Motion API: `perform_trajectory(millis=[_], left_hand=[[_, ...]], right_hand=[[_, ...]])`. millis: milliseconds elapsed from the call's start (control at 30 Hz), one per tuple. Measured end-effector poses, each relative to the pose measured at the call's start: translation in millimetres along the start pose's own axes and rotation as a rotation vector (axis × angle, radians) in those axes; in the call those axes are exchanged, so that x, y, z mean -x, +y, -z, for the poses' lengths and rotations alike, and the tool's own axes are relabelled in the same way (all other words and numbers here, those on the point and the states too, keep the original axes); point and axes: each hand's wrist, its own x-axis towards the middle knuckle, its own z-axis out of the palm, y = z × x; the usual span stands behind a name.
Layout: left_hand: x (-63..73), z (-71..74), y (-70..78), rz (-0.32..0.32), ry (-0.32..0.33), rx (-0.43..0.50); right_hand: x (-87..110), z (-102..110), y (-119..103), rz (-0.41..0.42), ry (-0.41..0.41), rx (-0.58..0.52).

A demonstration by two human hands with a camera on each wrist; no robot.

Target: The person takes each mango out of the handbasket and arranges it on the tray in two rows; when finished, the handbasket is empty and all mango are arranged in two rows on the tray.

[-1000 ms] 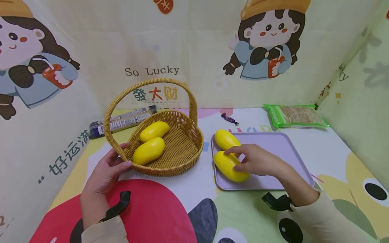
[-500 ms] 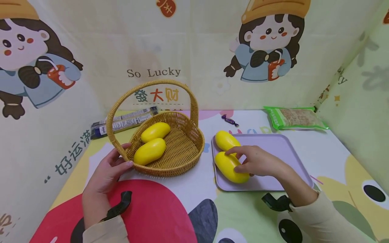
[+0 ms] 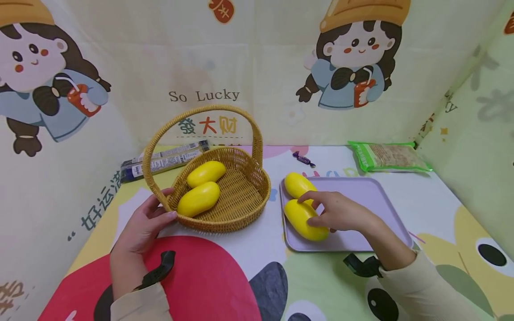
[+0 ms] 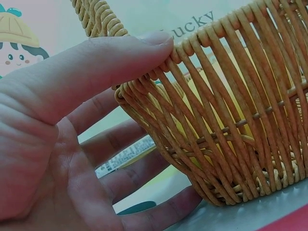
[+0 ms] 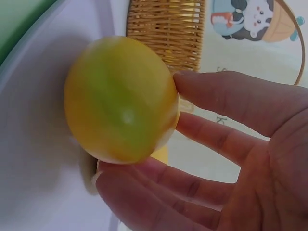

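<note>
My left hand (image 3: 142,223) grips the left end of a wicker basket (image 3: 241,218), by the foot of its arched handle. In the left wrist view the thumb lies over the basket's rim (image 4: 211,36), with fingers along the outer side. Two yellow mangoes (image 3: 198,199) lie inside the basket, on its left. At the right, my right hand (image 3: 339,211) holds the nearer mango (image 3: 303,220) on a lilac tray (image 3: 373,191), thumb and fingers around it. Another mango (image 3: 298,183) lies just behind, partly covered by the fingers. The right wrist view shows the held mango (image 5: 120,98) end-on.
Behind the basket lies a long dark packet (image 3: 168,160). A small purple wrapped candy (image 3: 304,159) sits behind the tray. At the back right is a green-edged packet (image 3: 391,157). Printed cloth walls (image 3: 273,67) stand at the back and sides of the table.
The head view has shifted slightly. Both hands keep their places on the basket and the mango, and nothing else has visibly moved.
</note>
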Motion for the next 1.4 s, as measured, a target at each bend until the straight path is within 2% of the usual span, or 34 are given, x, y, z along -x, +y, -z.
perform_trajectory(millis=[367, 500, 833, 1200, 1400], left_hand=[[1.4, -2.5, 1.8, -0.012, 0.002, 0.004], [2.1, -2.6, 2.1, -0.008, 0.005, 0.001], [1.5, -2.9, 2.7, 0.009, 0.010, -0.014], [0.7, -4.4, 2.4, 0.012, 0.033, -0.003], [0.1, -3.5, 1.8, 0.003, 0.029, 0.002]], right_hand=[[-1.2, -6, 0, 0.080, 0.030, 0.098], [-1.4, -8, 2, 0.086, 0.030, 0.091], [7.1, -4, 7, 0.006, -0.064, -0.093], [12.7, 4, 10, -0.029, -0.061, -0.119], [11.7, 5, 10, -0.064, -0.039, -0.088]])
